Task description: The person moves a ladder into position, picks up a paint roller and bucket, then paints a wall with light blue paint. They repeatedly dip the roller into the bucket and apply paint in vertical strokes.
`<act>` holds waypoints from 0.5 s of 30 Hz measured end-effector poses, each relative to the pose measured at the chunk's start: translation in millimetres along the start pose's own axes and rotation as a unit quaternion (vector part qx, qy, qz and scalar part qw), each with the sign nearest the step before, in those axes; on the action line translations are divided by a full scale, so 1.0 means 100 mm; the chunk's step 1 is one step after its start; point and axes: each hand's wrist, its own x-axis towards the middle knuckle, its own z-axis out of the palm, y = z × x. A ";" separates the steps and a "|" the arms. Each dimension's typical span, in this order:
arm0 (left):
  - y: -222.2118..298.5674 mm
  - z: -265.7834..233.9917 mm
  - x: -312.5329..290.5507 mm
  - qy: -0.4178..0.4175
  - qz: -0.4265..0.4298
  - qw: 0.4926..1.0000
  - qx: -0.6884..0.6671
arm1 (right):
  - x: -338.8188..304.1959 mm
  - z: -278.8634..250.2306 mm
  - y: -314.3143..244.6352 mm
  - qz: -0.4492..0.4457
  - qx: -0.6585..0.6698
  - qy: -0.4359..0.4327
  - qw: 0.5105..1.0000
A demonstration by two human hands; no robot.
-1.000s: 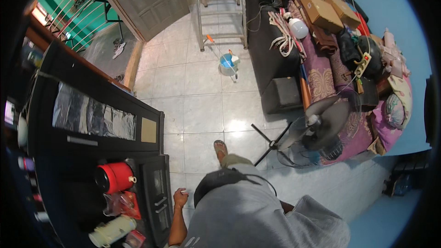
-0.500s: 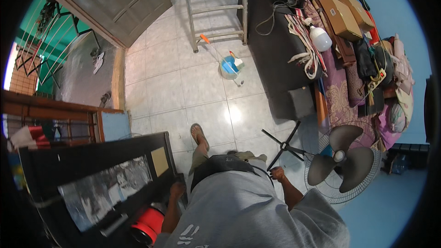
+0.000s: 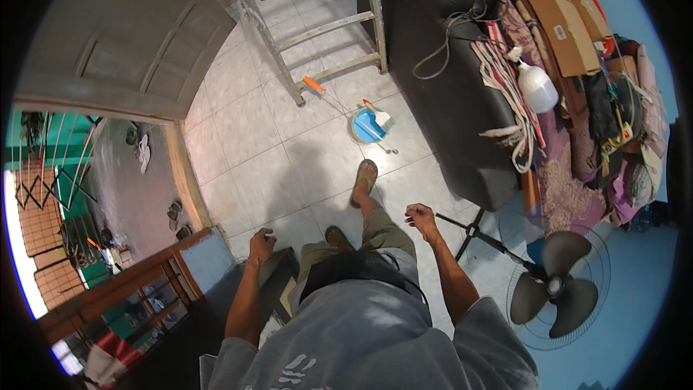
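Observation:
My left hand [image 3: 261,244] hangs over the floor beside a black cabinet [image 3: 283,282], with its fingers loosely bent and nothing in them. My right hand [image 3: 422,220] is held out lower right of the paint tub, its fingers a little apart and empty. Nearest to it are the crossed black legs of a stand fan [image 3: 471,231]. Ahead on the tiles stands a round tub of blue paint [image 3: 367,130]. A paint roller with an orange handle [image 3: 313,84] and a paintbrush [image 3: 378,113] rest across the tub.
A metal stepladder [image 3: 328,27] stands far ahead near a grey door [image 3: 123,36]. Along the right, a black sofa [image 3: 433,79] borders a heap of boxes, cloths and a white bulb [image 3: 538,88]. Sandals [image 3: 144,153] lie past the doorway at left.
I have stepped forward, closer to the tub and ladder. Both hands have swung up and forward; the fan and the cabinet now lie farther back.

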 end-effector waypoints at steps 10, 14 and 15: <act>1.25 0.03 2.45 -0.061 0.180 0.953 0.236 | 1.07 0.70 -0.73 0.102 0.164 -0.013 0.981; 1.79 0.23 3.71 -0.019 0.259 0.894 0.364 | 1.29 0.95 -0.64 0.142 0.180 0.023 0.973; 2.02 0.30 3.98 -0.021 0.250 0.888 0.384 | 1.36 1.00 -0.59 0.147 0.194 0.029 0.969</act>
